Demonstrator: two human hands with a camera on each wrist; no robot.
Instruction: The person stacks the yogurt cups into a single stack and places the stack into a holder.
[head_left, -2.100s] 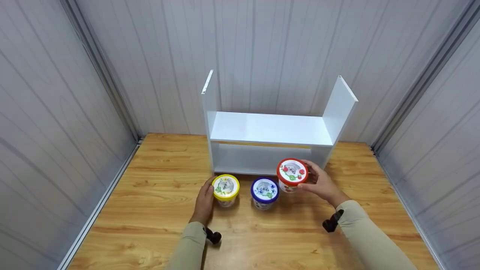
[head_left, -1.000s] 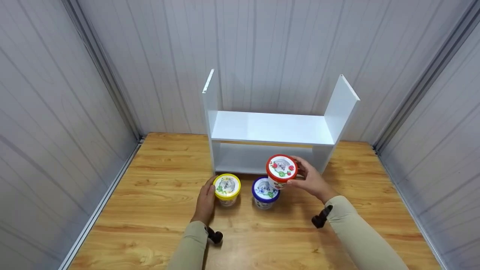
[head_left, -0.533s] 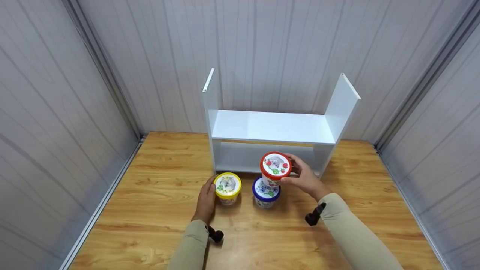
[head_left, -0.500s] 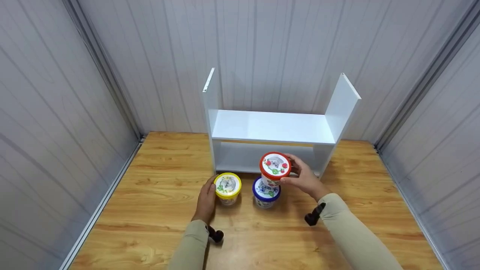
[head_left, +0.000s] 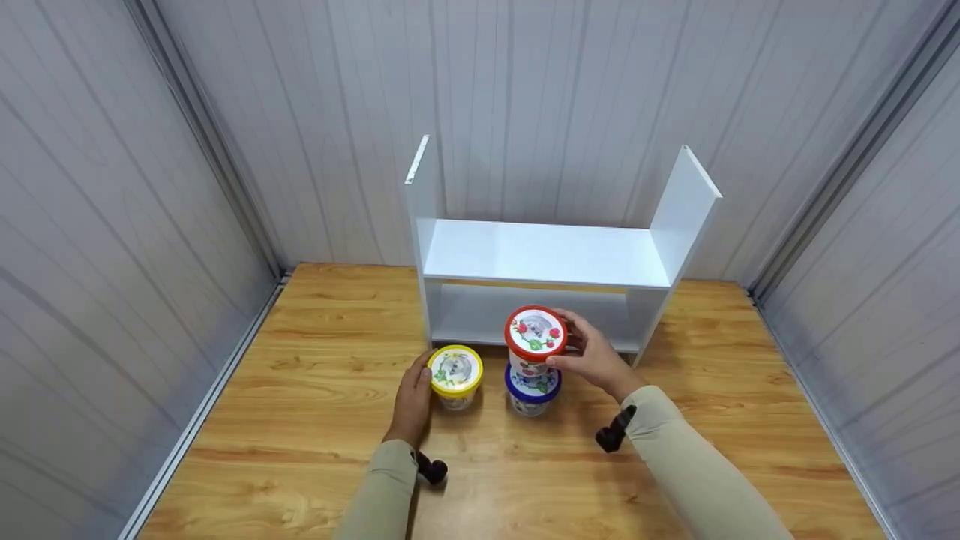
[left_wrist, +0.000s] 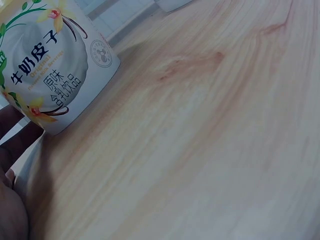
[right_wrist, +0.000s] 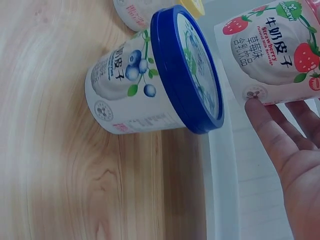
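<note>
My right hand [head_left: 589, 356] grips a red-lidded strawberry tub [head_left: 534, 337] and holds it just above the blue-lidded blueberry tub [head_left: 531, 391] on the wooden table [head_left: 315, 390]. In the right wrist view the strawberry tub [right_wrist: 270, 52] hangs beside the blue lid [right_wrist: 187, 67] with a gap, my fingers [right_wrist: 272, 137] on its wall. My left hand [head_left: 411, 401] rests against the left side of the yellow-lidded tub [head_left: 454, 377], which stands on the table. The left wrist view shows that tub's vanilla label [left_wrist: 47, 65] close up, with my fingers [left_wrist: 15, 137] touching its base.
A white two-level shelf unit [head_left: 547, 259] stands behind the tubs against the back wall, both levels bare. Grey panel walls close in the table on the left, back and right. Bare wood lies in front of the tubs.
My right hand has carried the red-lidded tub leftward from beside the blue-lidded tub to directly over it. The left hand and yellow-lidded tub have stayed put.
</note>
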